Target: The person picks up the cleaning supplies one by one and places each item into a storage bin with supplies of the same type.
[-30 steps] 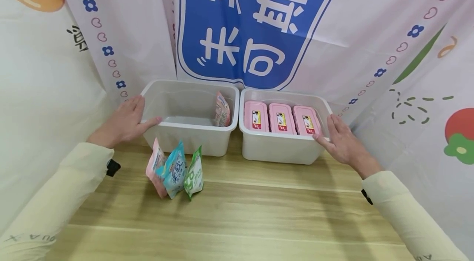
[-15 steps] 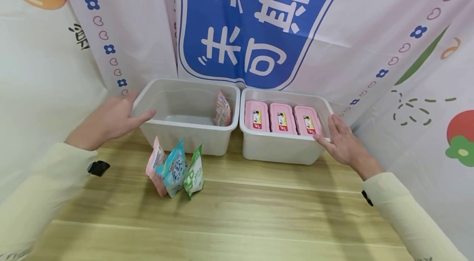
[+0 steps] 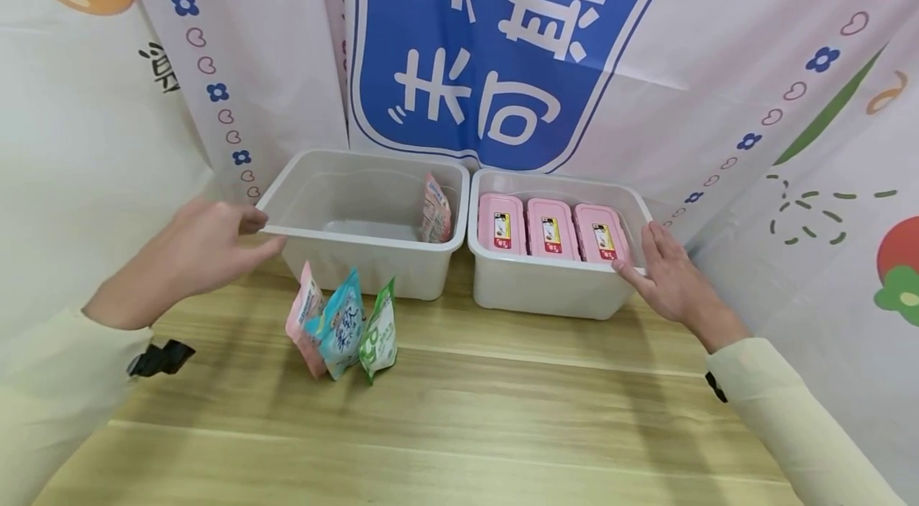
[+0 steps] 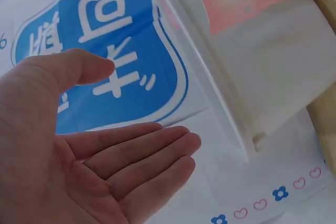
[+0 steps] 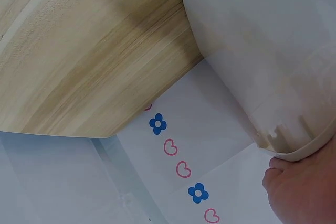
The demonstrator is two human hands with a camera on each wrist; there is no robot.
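My left hand (image 3: 197, 251) hovers just left of the left white bin (image 3: 345, 239), thumb and fingers apart with nothing between them. In the left wrist view that hand (image 4: 126, 166) is beside the bin's rim (image 4: 205, 72), palm showing. Inside that bin a pink packet (image 3: 435, 211) leans against the right wall. My right hand (image 3: 668, 274) rests on the right end of the right white bin (image 3: 549, 286), thumb at the front rim and fingers extended along the side. Three pink lidded boxes (image 3: 551, 228) stand in a row in that bin.
Before the left bin, a pink packet (image 3: 306, 318), a blue packet (image 3: 341, 326) and a green-and-white packet (image 3: 379, 334) stand on the wooden table (image 3: 502, 410). Printed cloth (image 3: 603, 107) hangs close behind both bins and along the sides.
My left hand has let go of the left bin's rim and moved left, away from it. That bin's left end shifted slightly outward. The right hand stays at its bin.
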